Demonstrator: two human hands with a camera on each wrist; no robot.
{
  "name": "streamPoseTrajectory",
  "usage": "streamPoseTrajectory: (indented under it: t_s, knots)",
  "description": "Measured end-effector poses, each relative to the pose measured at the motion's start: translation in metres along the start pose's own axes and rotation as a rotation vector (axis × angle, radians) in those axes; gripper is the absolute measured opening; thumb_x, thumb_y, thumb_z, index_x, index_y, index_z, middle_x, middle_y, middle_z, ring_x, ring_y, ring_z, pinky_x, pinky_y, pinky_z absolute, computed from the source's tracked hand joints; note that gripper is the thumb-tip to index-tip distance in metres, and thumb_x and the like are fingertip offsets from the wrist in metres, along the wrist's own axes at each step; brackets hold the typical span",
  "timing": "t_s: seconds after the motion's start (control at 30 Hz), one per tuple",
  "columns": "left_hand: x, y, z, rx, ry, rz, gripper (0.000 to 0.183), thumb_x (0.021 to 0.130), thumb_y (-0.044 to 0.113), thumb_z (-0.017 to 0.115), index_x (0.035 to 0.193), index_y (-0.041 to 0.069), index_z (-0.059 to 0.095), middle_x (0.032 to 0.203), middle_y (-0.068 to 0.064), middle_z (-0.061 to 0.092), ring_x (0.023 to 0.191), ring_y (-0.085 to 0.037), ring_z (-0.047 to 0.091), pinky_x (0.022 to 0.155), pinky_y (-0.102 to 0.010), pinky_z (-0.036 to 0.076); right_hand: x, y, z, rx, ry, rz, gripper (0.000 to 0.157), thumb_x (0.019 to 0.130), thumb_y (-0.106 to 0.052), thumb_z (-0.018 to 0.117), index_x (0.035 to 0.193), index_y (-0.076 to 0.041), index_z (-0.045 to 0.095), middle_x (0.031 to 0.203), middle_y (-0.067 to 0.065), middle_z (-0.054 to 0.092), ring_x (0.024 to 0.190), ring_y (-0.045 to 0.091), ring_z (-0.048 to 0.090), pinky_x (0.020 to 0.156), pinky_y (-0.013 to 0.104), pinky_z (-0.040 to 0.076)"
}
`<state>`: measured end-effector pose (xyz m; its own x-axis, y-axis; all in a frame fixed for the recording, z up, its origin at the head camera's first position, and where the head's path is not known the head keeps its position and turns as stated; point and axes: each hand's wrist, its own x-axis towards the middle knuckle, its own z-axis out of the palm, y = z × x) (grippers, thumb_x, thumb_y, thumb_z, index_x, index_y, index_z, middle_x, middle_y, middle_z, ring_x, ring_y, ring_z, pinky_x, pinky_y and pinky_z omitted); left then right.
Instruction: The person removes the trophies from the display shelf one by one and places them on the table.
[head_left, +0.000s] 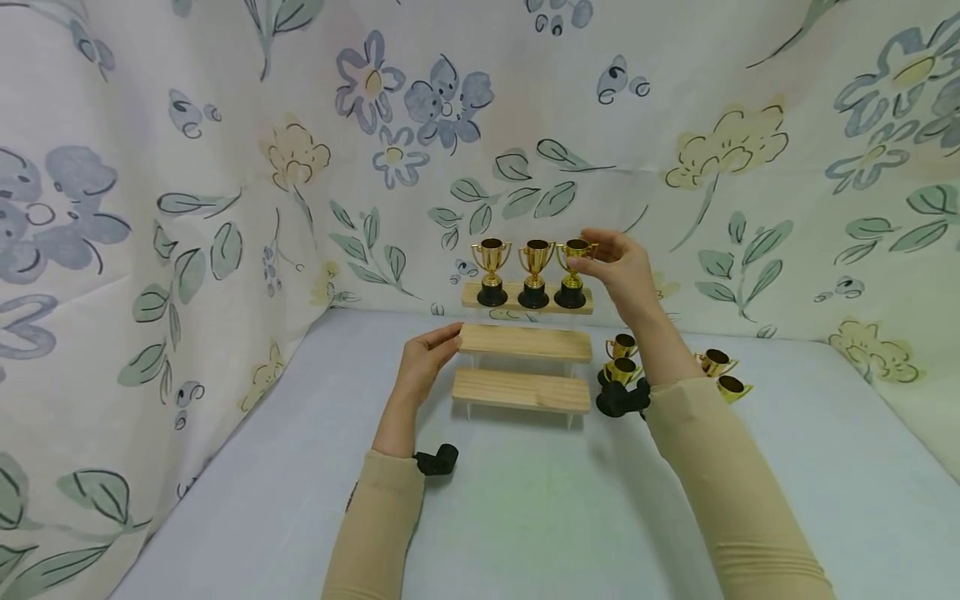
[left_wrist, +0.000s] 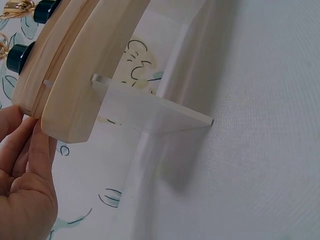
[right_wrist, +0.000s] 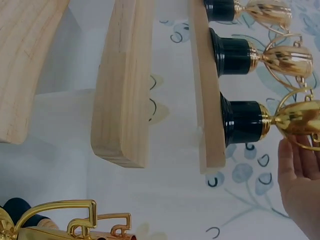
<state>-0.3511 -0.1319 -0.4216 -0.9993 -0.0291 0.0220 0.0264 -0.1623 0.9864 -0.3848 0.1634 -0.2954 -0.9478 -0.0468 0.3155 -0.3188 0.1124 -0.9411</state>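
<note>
A three-step display stand has pale wooden shelves on clear supports. My left hand (head_left: 423,362) pinches the left end of the middle shelf (head_left: 525,342) between thumb and fingers. On the top shelf (right_wrist: 212,135) stand three small gold trophies with black bases, side by side and upright. The rightmost trophy (head_left: 571,293) has its cup held by my right hand (head_left: 624,271), thumb in front and fingers behind. To its left are the middle trophy (head_left: 536,265) and the left trophy (head_left: 491,265). Nothing stands on the middle shelf or the bottom shelf (head_left: 521,388).
Several more gold trophies stand on the white table (head_left: 517,508) right of the stand: a near pair including one trophy (head_left: 622,371), partly behind my right wrist, and others including one trophy (head_left: 716,361) farther right. Floral cloth (head_left: 525,100) hangs behind and at the sides.
</note>
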Motion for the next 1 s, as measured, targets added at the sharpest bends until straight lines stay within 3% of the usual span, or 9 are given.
streamPoseTrajectory:
  t_s: [0.27, 1.0]
  knots:
    - [-0.0009, 0.0008, 0.0021, 0.008, 0.009, 0.001, 0.039, 0.095, 0.004, 0.063, 0.134, -0.001, 0.06, 0.141, -0.017, 0.058, 0.113, -0.009, 0.064, 0.104, -0.02, 0.052, 0.0015, 0.0042, 0.0013, 0.022, 0.018, 0.001, 0.053, 0.088, -0.01, 0.074, 0.137, -0.003, 0.055, 0.108, -0.015, 0.06, 0.096, 0.007, 0.057, 0.081, 0.012, 0.055]
    - [-0.001, 0.0013, 0.0019, 0.003, 0.009, -0.007, 0.039, 0.095, 0.004, 0.063, 0.134, -0.001, 0.06, 0.142, -0.017, 0.058, 0.11, -0.006, 0.064, 0.101, -0.016, 0.053, -0.0047, 0.0061, 0.0011, 0.081, 0.071, -0.02, 0.045, 0.086, -0.013, 0.077, 0.129, -0.009, 0.064, 0.105, -0.016, 0.064, 0.093, 0.006, 0.057, 0.08, 0.012, 0.056]
